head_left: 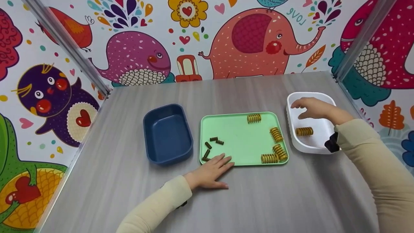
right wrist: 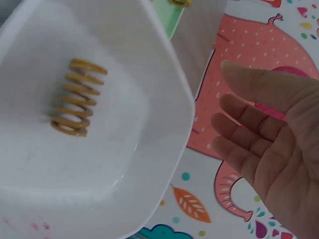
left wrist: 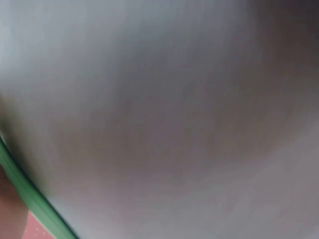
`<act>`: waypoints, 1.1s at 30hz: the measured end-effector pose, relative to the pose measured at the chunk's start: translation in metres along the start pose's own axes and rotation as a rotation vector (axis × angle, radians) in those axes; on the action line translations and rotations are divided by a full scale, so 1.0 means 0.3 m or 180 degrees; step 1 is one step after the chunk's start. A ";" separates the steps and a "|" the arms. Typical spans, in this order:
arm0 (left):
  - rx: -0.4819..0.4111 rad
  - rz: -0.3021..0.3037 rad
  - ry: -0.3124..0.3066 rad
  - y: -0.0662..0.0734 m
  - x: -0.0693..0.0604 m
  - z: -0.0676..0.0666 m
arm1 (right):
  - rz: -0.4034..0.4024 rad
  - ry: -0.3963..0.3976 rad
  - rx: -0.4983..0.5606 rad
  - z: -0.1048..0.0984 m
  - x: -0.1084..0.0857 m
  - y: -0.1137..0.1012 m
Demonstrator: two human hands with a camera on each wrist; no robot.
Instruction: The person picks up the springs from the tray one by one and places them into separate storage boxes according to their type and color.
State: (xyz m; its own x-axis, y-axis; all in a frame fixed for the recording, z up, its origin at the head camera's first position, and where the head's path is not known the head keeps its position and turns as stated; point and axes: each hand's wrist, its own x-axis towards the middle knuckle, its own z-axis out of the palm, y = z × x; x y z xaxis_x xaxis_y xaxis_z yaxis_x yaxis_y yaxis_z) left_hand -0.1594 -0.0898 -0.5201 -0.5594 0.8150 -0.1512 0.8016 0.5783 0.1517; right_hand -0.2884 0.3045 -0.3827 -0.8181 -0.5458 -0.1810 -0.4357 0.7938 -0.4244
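My right hand hovers over the white bin, fingers apart and nothing in them. One gold coil spring lies inside that bin; the right wrist view shows the same spring on its side. My left hand lies with fingers spread, its fingertips on the near edge of the green tray. Several gold springs lie along the tray's right side, one near its far edge. Several small dark springs are grouped at its left, close to my left fingertips.
A dark blue bin stands left of the tray, with nothing seen in it. All the containers rest on a grey wood-grain table. Printed cartoon walls and metal posts bound the table.
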 end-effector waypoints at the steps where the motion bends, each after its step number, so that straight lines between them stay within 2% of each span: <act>1: 0.0003 -0.0004 -0.0004 0.001 0.000 0.000 | -0.0027 0.0015 -0.0001 0.002 -0.002 -0.013; 9: -0.0038 0.0005 0.0016 0.003 -0.001 0.000 | -0.0359 0.0118 -0.0146 0.037 -0.011 -0.119; 12: -0.0028 0.0007 0.0003 0.002 -0.002 0.001 | -0.0372 0.0073 -0.0142 0.067 -0.012 -0.154; 18: -0.0004 0.0007 -0.0004 0.000 0.000 0.002 | -0.0554 0.0055 -0.0093 0.143 -0.011 -0.206; 25: 0.0021 0.0017 -0.0007 -0.002 0.001 0.001 | -0.1129 0.0100 -0.0113 0.265 -0.011 -0.218; 28: 0.0014 0.0024 -0.0018 -0.003 -0.001 0.000 | -0.1301 0.0099 -0.0135 0.317 -0.010 -0.211; 33: -0.0037 0.0048 -0.0062 -0.008 -0.001 -0.004 | -0.1386 0.0013 -0.0157 0.380 -0.015 -0.189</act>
State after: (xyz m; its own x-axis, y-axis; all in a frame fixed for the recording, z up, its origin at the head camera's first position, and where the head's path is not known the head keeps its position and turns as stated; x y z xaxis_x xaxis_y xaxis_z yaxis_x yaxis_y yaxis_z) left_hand -0.1614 -0.0912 -0.5192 -0.5429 0.8229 -0.1679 0.8074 0.5664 0.1654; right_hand -0.2171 0.2315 -0.4590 -0.5557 -0.8313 0.0091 -0.7575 0.5018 -0.4175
